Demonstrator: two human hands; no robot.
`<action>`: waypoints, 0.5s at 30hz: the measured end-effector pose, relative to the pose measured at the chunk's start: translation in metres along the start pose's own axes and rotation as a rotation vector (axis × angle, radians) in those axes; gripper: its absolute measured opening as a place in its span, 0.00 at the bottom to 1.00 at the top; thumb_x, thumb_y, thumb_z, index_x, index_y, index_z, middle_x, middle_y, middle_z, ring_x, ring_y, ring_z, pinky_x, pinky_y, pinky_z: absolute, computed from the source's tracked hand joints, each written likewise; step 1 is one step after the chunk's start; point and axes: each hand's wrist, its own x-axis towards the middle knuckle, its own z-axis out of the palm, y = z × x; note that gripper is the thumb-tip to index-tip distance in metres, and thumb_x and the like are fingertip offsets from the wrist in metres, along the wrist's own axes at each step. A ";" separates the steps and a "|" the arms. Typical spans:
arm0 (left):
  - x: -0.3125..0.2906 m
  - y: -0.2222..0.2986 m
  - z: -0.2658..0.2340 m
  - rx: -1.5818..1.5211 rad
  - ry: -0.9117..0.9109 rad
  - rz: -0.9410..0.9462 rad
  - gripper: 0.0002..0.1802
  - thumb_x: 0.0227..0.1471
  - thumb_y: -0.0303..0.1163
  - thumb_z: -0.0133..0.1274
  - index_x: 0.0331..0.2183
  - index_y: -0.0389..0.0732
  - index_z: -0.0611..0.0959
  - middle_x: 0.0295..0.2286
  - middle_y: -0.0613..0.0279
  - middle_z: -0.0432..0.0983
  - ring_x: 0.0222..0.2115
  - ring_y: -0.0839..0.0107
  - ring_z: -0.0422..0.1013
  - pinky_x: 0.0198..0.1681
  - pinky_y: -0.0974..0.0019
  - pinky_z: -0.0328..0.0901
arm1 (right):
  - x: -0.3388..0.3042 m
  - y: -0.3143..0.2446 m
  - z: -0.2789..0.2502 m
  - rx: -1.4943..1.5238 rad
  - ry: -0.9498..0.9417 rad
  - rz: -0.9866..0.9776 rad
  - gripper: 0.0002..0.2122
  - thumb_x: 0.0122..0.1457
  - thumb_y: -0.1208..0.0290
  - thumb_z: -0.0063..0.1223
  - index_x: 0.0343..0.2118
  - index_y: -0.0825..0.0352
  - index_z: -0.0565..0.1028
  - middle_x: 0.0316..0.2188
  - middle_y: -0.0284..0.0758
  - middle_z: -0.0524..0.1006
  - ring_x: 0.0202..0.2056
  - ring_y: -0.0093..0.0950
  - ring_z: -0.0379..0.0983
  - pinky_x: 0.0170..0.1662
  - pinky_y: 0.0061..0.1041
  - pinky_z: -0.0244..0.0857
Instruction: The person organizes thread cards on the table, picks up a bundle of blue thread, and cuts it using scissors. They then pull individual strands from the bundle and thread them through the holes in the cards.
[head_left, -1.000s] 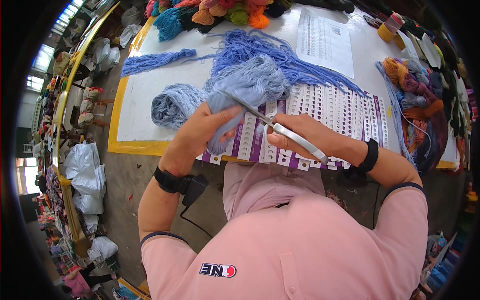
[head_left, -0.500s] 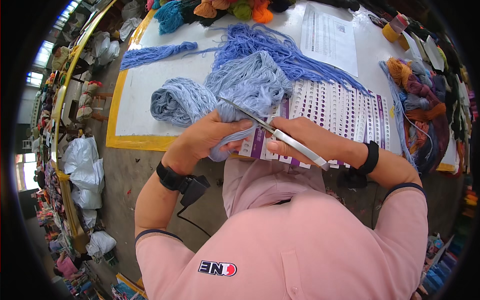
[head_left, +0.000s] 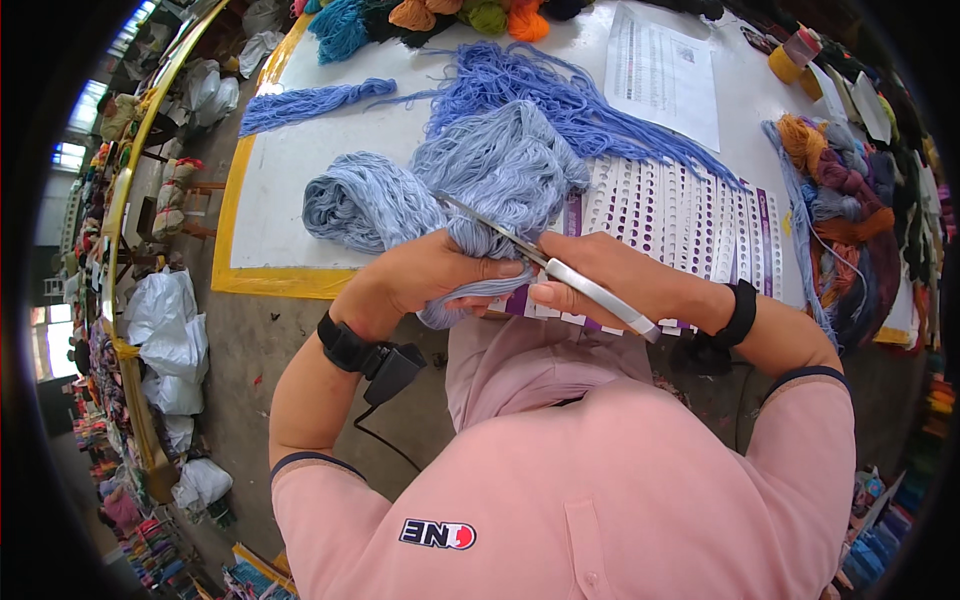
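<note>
A skein of light blue yarn [head_left: 500, 160] lies on the white table, and its near end is bunched in my left hand [head_left: 440, 272], thumb on top. My right hand [head_left: 610, 275] grips a pair of scissors [head_left: 600, 300] with pale handles. The metal blades point up and left across the yarn just beyond my left thumb. Whether any strand sits between the blades I cannot tell. Left of the held skein rests a coiled part of light blue yarn [head_left: 365, 200]. Darker blue loose strands [head_left: 530, 85] spread out behind it.
White cards with rows of punched holes [head_left: 690, 220] lie right of the yarn. A printed sheet [head_left: 662, 80] is beyond them. A thin blue bundle [head_left: 315, 105] lies at the left; mixed yarn [head_left: 840, 210] hangs at the right. Yellow tape [head_left: 280, 284] marks the table edge.
My left hand has shifted slightly right along the light blue yarn, nearer my right hand. The scissors have stayed almost in place across the yarn.
</note>
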 end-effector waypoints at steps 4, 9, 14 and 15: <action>0.000 0.005 -0.007 0.007 -0.065 -0.004 0.09 0.54 0.31 0.57 0.36 0.35 0.81 0.21 0.65 0.74 0.18 0.78 0.66 0.23 0.71 0.64 | -0.003 -0.008 -0.003 0.029 0.004 0.133 0.18 0.59 0.55 0.54 0.24 0.68 0.70 0.15 0.44 0.71 0.21 0.47 0.71 0.25 0.35 0.62; -0.005 0.008 -0.006 0.177 -0.021 0.016 0.12 0.54 0.35 0.57 0.38 0.38 0.82 0.22 0.65 0.75 0.19 0.77 0.67 0.23 0.72 0.64 | -0.013 -0.013 -0.012 0.054 -0.085 0.196 0.17 0.58 0.56 0.56 0.23 0.66 0.70 0.14 0.42 0.71 0.18 0.43 0.70 0.24 0.32 0.62; -0.010 0.036 0.016 0.605 -0.024 -0.202 0.20 0.51 0.45 0.57 0.44 0.45 0.81 0.26 0.64 0.77 0.25 0.75 0.71 0.28 0.71 0.66 | 0.004 -0.010 -0.013 0.086 -0.101 0.051 0.18 0.60 0.52 0.51 0.29 0.66 0.71 0.16 0.43 0.72 0.20 0.45 0.71 0.24 0.35 0.63; -0.011 0.036 0.016 0.674 -0.006 -0.176 0.21 0.51 0.46 0.57 0.44 0.47 0.81 0.27 0.63 0.77 0.26 0.75 0.72 0.28 0.70 0.67 | 0.005 -0.011 -0.012 0.058 -0.090 0.062 0.18 0.60 0.52 0.51 0.29 0.67 0.71 0.17 0.43 0.72 0.20 0.45 0.71 0.24 0.35 0.63</action>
